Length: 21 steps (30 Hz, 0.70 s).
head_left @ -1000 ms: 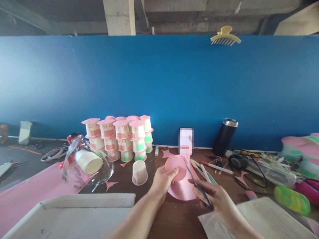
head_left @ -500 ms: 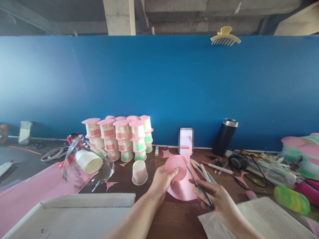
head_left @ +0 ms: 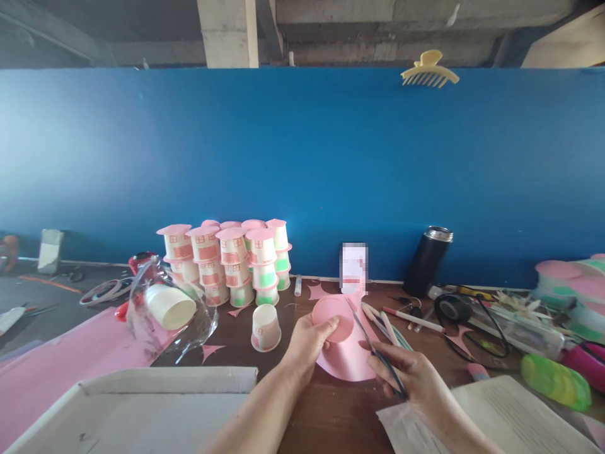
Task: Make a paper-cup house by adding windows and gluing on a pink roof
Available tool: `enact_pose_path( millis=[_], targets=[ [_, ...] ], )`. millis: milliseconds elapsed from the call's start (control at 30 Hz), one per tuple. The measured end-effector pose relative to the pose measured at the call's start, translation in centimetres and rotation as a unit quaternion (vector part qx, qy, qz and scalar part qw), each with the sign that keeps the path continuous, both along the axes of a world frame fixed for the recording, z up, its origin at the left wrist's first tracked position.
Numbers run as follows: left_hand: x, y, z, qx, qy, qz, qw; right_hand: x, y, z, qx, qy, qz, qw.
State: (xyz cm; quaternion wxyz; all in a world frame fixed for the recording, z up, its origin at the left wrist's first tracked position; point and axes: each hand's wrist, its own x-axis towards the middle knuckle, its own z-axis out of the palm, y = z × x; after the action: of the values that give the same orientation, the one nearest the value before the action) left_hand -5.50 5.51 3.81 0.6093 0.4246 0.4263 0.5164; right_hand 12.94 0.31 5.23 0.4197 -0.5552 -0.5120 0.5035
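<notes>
Between thumb and fingers, my left hand point(head_left: 307, 343) pinches a sheet of pink paper point(head_left: 347, 366), its thumb lying on a round pink piece point(head_left: 333, 309) at the top. Whether the round piece is joined to the sheet I cannot tell. My right hand point(head_left: 409, 375) is closed round the dark handles of a pair of scissors point(head_left: 378, 350). The blades point up and left, along the right edge of the round piece. To the left of my left hand, a paper cup point(head_left: 265, 328) with a pink drawing stands upside down.
Stacked decorated cups point(head_left: 231, 258) with pink discs stand at the back left. A clear bag point(head_left: 203, 328) holds white cups. A white box point(head_left: 165, 410) lies in front. Markers point(head_left: 387, 325), a black bottle point(head_left: 428, 261), cables and papers point(head_left: 510, 410) fill the right.
The whole view has shifted very slightly. Both hands, the pink paper and the scissors stay in nearly the same place.
</notes>
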Motion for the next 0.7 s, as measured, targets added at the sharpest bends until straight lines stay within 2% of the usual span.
enact_pose_path(
  millis=[700],
  targets=[
    [-0.12,0.46,-0.37,-0.001,0.007,0.009,1.000,-0.52,-0.30,0.90,0.010,0.000,-0.007,1.000]
  ],
)
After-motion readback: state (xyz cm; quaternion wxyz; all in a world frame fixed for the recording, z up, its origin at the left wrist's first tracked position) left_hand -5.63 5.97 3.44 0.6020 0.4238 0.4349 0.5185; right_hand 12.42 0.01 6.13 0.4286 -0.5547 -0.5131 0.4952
